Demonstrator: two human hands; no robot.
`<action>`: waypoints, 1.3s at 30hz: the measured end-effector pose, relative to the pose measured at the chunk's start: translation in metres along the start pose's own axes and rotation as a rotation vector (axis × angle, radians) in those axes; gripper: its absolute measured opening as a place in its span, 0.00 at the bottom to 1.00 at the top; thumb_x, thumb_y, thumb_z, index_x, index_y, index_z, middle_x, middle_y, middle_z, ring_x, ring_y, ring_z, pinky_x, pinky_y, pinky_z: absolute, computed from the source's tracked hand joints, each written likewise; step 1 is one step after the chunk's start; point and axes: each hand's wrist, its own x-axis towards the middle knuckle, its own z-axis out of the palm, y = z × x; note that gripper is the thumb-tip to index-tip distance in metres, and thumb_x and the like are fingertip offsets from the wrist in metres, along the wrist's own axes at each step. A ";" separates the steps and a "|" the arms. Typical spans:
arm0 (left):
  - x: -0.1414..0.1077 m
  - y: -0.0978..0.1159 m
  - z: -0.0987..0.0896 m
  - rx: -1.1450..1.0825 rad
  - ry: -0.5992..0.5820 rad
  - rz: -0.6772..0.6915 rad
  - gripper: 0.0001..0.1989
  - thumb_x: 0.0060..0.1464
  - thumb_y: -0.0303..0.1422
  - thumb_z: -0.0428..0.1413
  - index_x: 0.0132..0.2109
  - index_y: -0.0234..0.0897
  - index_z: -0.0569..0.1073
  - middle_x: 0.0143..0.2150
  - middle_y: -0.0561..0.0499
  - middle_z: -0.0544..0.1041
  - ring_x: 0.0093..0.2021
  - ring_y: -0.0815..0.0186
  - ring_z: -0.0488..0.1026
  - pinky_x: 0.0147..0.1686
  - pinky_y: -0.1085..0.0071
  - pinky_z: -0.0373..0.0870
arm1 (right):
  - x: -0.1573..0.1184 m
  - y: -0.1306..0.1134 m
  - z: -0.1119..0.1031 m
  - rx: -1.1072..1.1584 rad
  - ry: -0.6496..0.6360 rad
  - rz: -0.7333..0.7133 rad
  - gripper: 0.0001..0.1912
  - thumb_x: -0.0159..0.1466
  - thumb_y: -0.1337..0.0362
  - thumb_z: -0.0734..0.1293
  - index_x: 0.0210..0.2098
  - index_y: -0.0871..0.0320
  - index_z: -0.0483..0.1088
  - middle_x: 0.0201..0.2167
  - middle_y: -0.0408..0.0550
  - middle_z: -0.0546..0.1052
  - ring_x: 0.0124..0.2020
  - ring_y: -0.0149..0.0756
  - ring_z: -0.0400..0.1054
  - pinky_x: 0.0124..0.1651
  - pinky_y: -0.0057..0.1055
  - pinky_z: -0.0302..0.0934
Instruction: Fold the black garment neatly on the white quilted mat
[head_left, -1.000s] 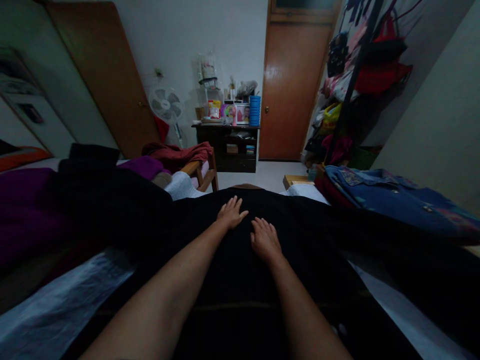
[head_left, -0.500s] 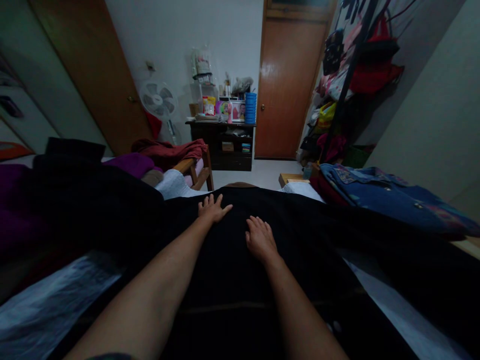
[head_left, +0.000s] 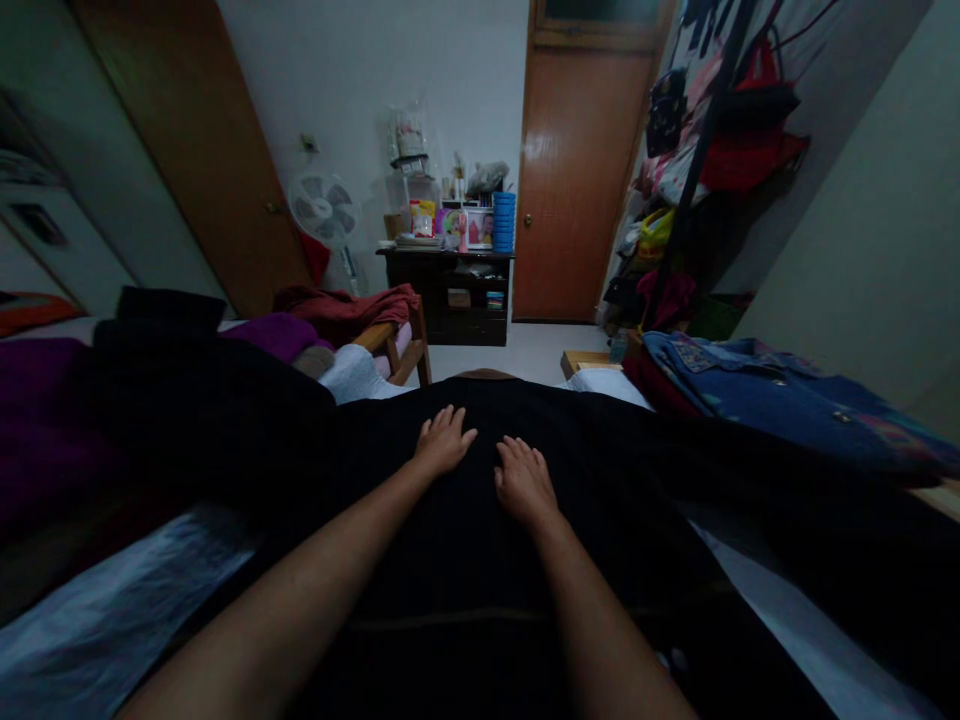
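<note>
A large black garment (head_left: 465, 540) lies spread over a pale blue-white sheet (head_left: 150, 590), its sleeves reaching out to both sides and its brownish collar edge at the far end. My left hand (head_left: 444, 440) rests flat on its upper part, left of centre, fingers a little apart. Just to the right, my right hand (head_left: 525, 480) lies palm down on the same dark cloth, its fingers loosely extended. Neither hand holds anything, and a small gap of cloth separates them.
A folded blue denim garment (head_left: 780, 395) is at the right. Purple clothing (head_left: 277, 333) and a wooden chair (head_left: 409, 350) with red cloth stand at the left. Beyond are a fan (head_left: 324, 208), a dark cabinet (head_left: 446, 300), a door (head_left: 577, 180) and hanging bags (head_left: 750, 150).
My left hand has slid right and slightly nearer over the black cloth, closer to my right hand. My right hand has hardly moved. The view has shifted slightly.
</note>
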 end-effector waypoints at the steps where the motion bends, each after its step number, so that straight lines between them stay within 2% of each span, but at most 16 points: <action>1: -0.006 0.003 0.001 -0.011 -0.030 0.011 0.31 0.63 0.48 0.37 0.67 0.36 0.53 0.69 0.40 0.51 0.68 0.54 0.48 0.62 0.52 0.49 | 0.000 0.000 0.000 0.000 -0.002 0.000 0.26 0.65 0.63 0.54 0.62 0.58 0.57 0.66 0.48 0.57 0.67 0.40 0.45 0.66 0.42 0.35; 3: -0.018 0.003 0.001 -0.015 -0.060 0.022 0.32 0.62 0.51 0.36 0.67 0.40 0.52 0.70 0.41 0.50 0.68 0.53 0.46 0.62 0.50 0.47 | 0.000 0.000 -0.001 0.000 -0.012 0.005 0.26 0.65 0.62 0.55 0.62 0.58 0.57 0.66 0.48 0.56 0.67 0.40 0.44 0.66 0.42 0.36; 6: -0.026 -0.013 -0.002 0.009 -0.065 -0.037 0.35 0.59 0.56 0.36 0.67 0.44 0.52 0.70 0.42 0.49 0.68 0.50 0.45 0.62 0.50 0.46 | 0.000 0.000 -0.002 0.007 -0.023 0.007 0.26 0.65 0.62 0.55 0.63 0.57 0.57 0.66 0.47 0.56 0.67 0.39 0.43 0.66 0.42 0.36; 11: -0.018 -0.053 -0.011 0.060 -0.087 -0.202 0.39 0.56 0.59 0.36 0.67 0.42 0.53 0.69 0.39 0.52 0.68 0.45 0.47 0.61 0.51 0.48 | 0.000 0.000 -0.003 0.020 -0.034 0.012 0.26 0.65 0.62 0.55 0.62 0.57 0.57 0.66 0.47 0.56 0.67 0.38 0.43 0.66 0.42 0.35; 15: -0.011 -0.063 -0.012 0.088 -0.095 -0.272 0.39 0.56 0.59 0.36 0.67 0.41 0.54 0.68 0.36 0.53 0.67 0.44 0.47 0.60 0.51 0.49 | 0.001 0.002 -0.001 0.025 -0.033 0.005 0.27 0.64 0.62 0.55 0.62 0.58 0.57 0.66 0.47 0.56 0.67 0.39 0.43 0.66 0.41 0.34; 18: -0.016 -0.057 -0.008 0.129 -0.039 -0.248 0.36 0.58 0.55 0.36 0.66 0.40 0.55 0.67 0.36 0.56 0.66 0.45 0.51 0.59 0.52 0.50 | 0.001 0.002 -0.001 0.031 -0.029 0.007 0.27 0.65 0.62 0.55 0.62 0.57 0.57 0.66 0.47 0.56 0.67 0.39 0.43 0.66 0.41 0.34; 22: -0.035 -0.055 -0.009 0.235 0.046 -0.098 0.28 0.62 0.46 0.39 0.63 0.39 0.61 0.62 0.36 0.63 0.63 0.49 0.58 0.59 0.52 0.50 | 0.000 0.001 -0.003 0.039 -0.027 0.012 0.26 0.64 0.63 0.55 0.62 0.57 0.57 0.66 0.47 0.56 0.67 0.39 0.44 0.66 0.42 0.35; 26: -0.049 -0.073 -0.034 0.359 0.049 -0.003 0.21 0.59 0.33 0.44 0.57 0.41 0.70 0.58 0.40 0.69 0.63 0.51 0.57 0.61 0.47 0.39 | 0.000 0.002 -0.001 0.043 -0.017 0.002 0.26 0.64 0.63 0.55 0.62 0.57 0.58 0.66 0.47 0.56 0.67 0.39 0.44 0.66 0.42 0.35; 29: -0.050 -0.091 -0.057 0.463 0.056 -0.069 0.22 0.58 0.29 0.44 0.57 0.39 0.70 0.58 0.38 0.69 0.64 0.48 0.55 0.62 0.48 0.35 | 0.001 0.002 0.000 0.039 -0.015 0.003 0.26 0.64 0.63 0.56 0.62 0.58 0.58 0.66 0.47 0.56 0.67 0.39 0.44 0.66 0.42 0.35; 32: -0.047 -0.103 -0.075 0.523 -0.048 -0.115 0.22 0.57 0.30 0.46 0.58 0.42 0.70 0.61 0.38 0.66 0.63 0.43 0.57 0.61 0.47 0.34 | 0.001 0.002 0.000 0.033 -0.019 0.010 0.26 0.65 0.63 0.56 0.62 0.58 0.58 0.66 0.48 0.56 0.67 0.39 0.44 0.66 0.42 0.35; 35: -0.043 -0.110 -0.087 0.591 -0.141 -0.107 0.23 0.57 0.34 0.48 0.60 0.46 0.67 0.62 0.38 0.65 0.61 0.42 0.61 0.60 0.49 0.34 | 0.000 0.002 -0.001 0.032 -0.027 0.010 0.26 0.65 0.63 0.55 0.62 0.58 0.57 0.66 0.48 0.56 0.67 0.39 0.44 0.66 0.42 0.35; 37: -0.042 -0.112 -0.094 0.620 -0.180 -0.085 0.28 0.56 0.39 0.52 0.63 0.46 0.62 0.60 0.36 0.68 0.58 0.43 0.64 0.60 0.50 0.37 | 0.000 0.002 -0.001 0.032 -0.028 0.007 0.26 0.65 0.62 0.55 0.62 0.58 0.57 0.66 0.48 0.56 0.67 0.39 0.43 0.66 0.42 0.35; 39: -0.042 -0.114 -0.099 0.624 -0.219 -0.069 0.36 0.51 0.45 0.57 0.66 0.46 0.57 0.56 0.35 0.71 0.56 0.43 0.66 0.59 0.50 0.41 | 0.000 0.002 -0.001 0.031 -0.028 0.005 0.26 0.65 0.62 0.55 0.62 0.58 0.57 0.66 0.48 0.56 0.67 0.40 0.43 0.66 0.43 0.35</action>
